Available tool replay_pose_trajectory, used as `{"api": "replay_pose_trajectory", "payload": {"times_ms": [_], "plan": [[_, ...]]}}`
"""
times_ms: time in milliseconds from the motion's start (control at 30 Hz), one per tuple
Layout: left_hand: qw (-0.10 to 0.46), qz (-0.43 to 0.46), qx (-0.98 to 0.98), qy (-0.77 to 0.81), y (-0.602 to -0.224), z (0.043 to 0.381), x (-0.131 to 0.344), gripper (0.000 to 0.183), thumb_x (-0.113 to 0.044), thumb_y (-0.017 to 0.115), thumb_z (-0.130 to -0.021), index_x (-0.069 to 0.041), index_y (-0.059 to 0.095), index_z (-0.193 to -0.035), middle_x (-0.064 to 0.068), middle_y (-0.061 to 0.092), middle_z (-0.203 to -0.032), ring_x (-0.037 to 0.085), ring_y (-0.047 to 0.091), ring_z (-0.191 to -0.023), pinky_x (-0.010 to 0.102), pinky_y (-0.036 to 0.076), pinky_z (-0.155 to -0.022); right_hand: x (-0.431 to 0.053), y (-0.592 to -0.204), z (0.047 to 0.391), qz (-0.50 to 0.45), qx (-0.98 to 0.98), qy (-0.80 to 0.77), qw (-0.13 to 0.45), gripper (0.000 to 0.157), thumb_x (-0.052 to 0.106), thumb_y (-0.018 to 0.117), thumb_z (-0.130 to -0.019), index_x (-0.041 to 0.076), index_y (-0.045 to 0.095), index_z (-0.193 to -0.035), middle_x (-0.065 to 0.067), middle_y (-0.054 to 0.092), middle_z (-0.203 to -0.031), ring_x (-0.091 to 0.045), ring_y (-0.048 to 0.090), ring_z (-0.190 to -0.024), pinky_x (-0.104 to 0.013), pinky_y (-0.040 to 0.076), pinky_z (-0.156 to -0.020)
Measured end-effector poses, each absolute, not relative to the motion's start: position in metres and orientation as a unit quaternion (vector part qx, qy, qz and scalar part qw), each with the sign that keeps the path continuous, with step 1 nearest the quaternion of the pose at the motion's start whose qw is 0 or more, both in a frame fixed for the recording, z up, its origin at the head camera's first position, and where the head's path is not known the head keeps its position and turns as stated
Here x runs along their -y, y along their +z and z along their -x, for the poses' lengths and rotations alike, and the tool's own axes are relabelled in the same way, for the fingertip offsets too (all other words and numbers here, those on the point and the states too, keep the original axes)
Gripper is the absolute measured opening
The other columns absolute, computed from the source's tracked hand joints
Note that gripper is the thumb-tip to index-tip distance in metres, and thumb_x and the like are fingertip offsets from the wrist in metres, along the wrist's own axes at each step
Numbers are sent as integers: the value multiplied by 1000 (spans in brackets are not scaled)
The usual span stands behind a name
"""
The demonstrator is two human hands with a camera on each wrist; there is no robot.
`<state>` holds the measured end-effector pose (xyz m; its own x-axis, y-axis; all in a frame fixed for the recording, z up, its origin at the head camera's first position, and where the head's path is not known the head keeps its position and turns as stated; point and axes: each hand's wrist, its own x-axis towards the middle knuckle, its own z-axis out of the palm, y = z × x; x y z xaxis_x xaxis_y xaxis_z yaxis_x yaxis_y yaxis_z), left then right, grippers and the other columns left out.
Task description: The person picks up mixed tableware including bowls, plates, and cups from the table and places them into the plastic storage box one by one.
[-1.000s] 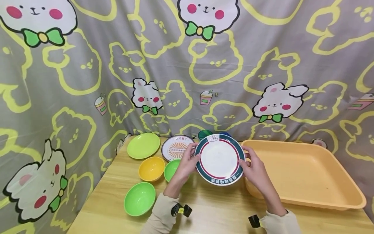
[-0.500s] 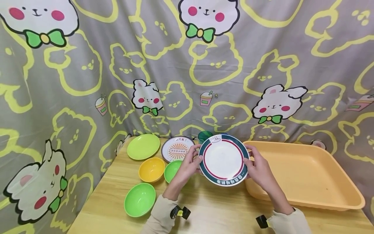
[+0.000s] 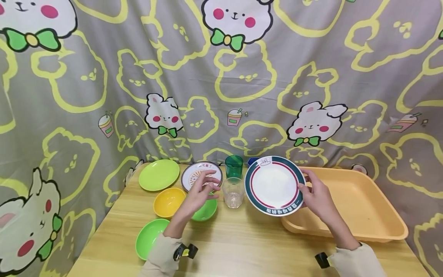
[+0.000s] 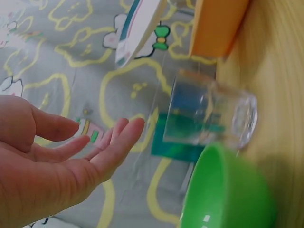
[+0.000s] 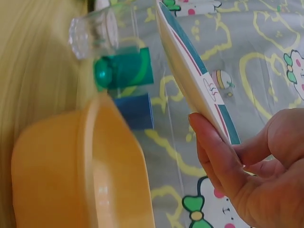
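The right hand (image 3: 315, 195) pinches the plate (image 3: 273, 186) at three o'clock. The left hand (image 3: 200, 193), loosely spread, hovers toward nine o'clock.

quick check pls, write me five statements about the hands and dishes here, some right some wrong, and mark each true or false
1. The right hand holds a plate with a dark green rim. True.
2. That plate is lying flat on the table. False: it is held up at a tilt.
3. A clear glass stands upright near the left hand. True.
4. The left hand is gripping the glass. False: it holds nothing, and its fingers are apart from the glass.
5. A green cup stands farther from the person than the clear glass. True.
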<state>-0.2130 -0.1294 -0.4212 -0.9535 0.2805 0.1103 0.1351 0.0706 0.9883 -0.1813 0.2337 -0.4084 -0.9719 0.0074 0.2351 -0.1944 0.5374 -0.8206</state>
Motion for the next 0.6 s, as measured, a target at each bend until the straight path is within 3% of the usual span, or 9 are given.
{"api": "replay_pose_trajectory", "payload": {"times_ms": [233, 367, 600], "plan": [[27, -111, -757, 643, -408, 214, 159, 39, 3, 42, -107, -2, 43, -145, 32, 53, -130, 40, 60, -111, 54, 59, -91, -253, -410, 180, -40, 894, 430, 120, 48, 0, 53, -103, -7, 38, -149, -33, 53, -117, -37, 70, -81, -30, 60, -49], [16, -88, -767, 636, -404, 218, 175, 40, 2, 42, -107, 1, 43, -147, 31, 52, -134, 43, 58, -116, 54, 60, -88, -265, -411, 180, -38, 901, 417, 114, 48, 0, 52, -103, -8, 37, -148, -36, 52, -117, -37, 69, -80, -30, 59, -48], [-31, -76, -791, 607, -404, 228, 203, 39, 2, 43, -106, 6, 44, -145, 32, 54, -136, 44, 57, -120, 55, 57, -95, -290, -412, 184, -22, 913, 388, 125, 48, 2, 55, -103, -12, 39, -146, -39, 52, -117, -46, 68, -84, -28, 58, -47]]}}
